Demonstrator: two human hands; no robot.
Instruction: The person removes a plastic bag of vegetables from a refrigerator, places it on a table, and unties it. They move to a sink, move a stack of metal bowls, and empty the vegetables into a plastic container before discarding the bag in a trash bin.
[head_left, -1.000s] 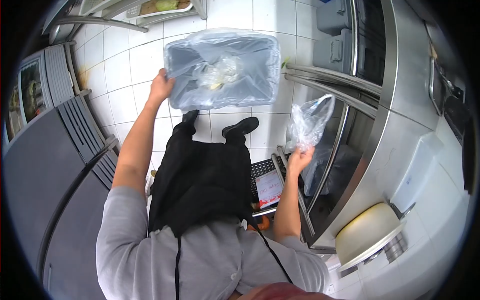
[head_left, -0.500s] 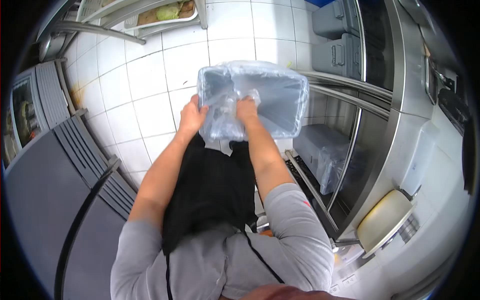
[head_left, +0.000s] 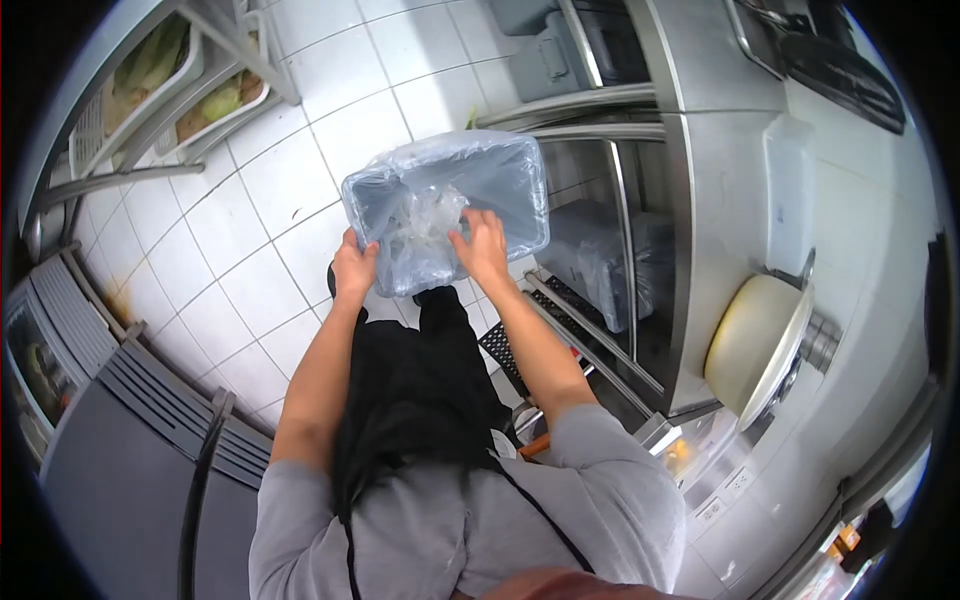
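A grey rectangular bin (head_left: 515, 190), lined with a clear plastic bag (head_left: 440, 150), is held out in front of my body above the floor. Wrapped round the bin's near-left rim is my left hand (head_left: 354, 265), with the fingers outside and the thumb by the edge. A crumpled bunch of clear plastic (head_left: 432, 212) rises inside the bin. Just right of that bunch, my right hand (head_left: 483, 243) is over the near part of the opening, thumb and fingers apart. Whether its fingertips touch the plastic is hard to tell.
On the right stands a steel counter (head_left: 725, 190) with rails and a lower shelf holding another grey bin (head_left: 590, 245). White crates of vegetables (head_left: 222, 105) sit on a rack at upper left. Grey cabinets (head_left: 130, 450) line the left side. White tiles (head_left: 250, 225) cover the floor.
My right hand has drawn back from inside the bin and its fingers have spread, leaving the plastic bunched up. My view has turned and the bin sits further left in it.
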